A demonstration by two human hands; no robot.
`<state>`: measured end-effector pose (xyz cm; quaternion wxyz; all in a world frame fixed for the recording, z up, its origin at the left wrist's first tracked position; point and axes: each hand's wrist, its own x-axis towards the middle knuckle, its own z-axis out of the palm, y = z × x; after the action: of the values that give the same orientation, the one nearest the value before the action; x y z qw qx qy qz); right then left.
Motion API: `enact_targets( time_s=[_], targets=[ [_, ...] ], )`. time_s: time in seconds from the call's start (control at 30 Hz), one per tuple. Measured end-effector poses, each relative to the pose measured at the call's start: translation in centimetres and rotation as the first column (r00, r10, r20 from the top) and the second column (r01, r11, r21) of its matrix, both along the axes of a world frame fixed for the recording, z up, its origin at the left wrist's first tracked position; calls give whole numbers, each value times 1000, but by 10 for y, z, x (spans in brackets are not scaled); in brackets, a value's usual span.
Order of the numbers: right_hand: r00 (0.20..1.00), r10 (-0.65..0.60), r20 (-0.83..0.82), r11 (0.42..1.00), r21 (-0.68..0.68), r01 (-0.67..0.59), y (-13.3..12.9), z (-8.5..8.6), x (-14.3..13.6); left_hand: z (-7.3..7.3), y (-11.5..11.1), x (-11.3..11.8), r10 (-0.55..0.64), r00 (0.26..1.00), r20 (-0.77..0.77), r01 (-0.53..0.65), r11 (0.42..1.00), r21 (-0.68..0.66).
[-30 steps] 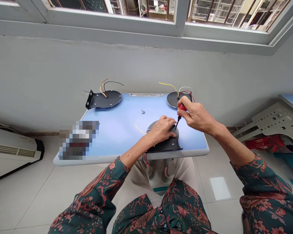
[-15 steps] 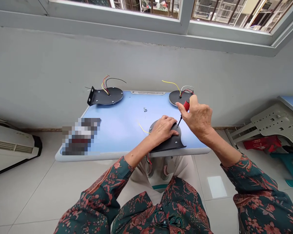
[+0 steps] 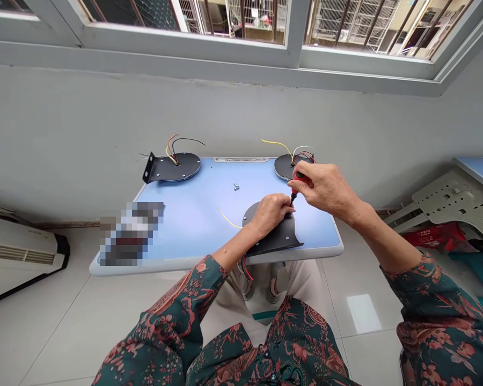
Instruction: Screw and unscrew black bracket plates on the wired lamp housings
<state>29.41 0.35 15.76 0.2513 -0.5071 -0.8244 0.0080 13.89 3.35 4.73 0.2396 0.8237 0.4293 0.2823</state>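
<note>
My right hand (image 3: 324, 187) is closed round the red-and-black handle of a screwdriver (image 3: 295, 187). The shaft points down at the edge of a black metal plate (image 3: 279, 230), round at the back with a straight bent lip at the front. On top of that plate lies my left hand (image 3: 271, 212), its fingertips drawn together against the screwdriver's tip; what they pinch is hidden. Small screws show on the plate. A yellow wire (image 3: 229, 219) sticks out to its left, and red and black wires (image 3: 246, 268) hang below the table edge.
The blue table (image 3: 193, 225) also bears a small heap of screws (image 3: 236, 186), a black round plate with bracket (image 3: 181, 167) at back left, and another wired round plate (image 3: 284, 167) at back right. A blurred patch (image 3: 132, 236) covers the left front. Behind stands the wall (image 3: 225, 118).
My left fingers have moved from lying spread on the plate to the screwdriver's tip. My right hand and the screwdriver have shifted slightly left, and the screwdriver stands steeper. The view has tilted up slightly.
</note>
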Motion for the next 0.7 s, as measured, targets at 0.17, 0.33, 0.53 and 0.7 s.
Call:
enact_targets(
  time_s=[0.17, 0.33, 0.53, 0.7],
  targets=[
    [927, -375, 7, 916, 158, 369, -5, -18, -18, -5, -6, 2, 68, 997, 27, -67, 997, -26],
    [946, -320, 61, 935, 184, 304, -8, -17, -21, -4, -5, -1, 36, 998, 44, -33, 998, -57],
    [995, 105, 2, 992, -74, -104, -5, 9, 0, -3, -3, -3, 51, 999, -16, -52, 997, -55],
    [959, -278, 50, 958, 83, 274, -3, -4, -13, -5, -7, -1, 77, 997, -21, -78, 996, -44]
  ],
)
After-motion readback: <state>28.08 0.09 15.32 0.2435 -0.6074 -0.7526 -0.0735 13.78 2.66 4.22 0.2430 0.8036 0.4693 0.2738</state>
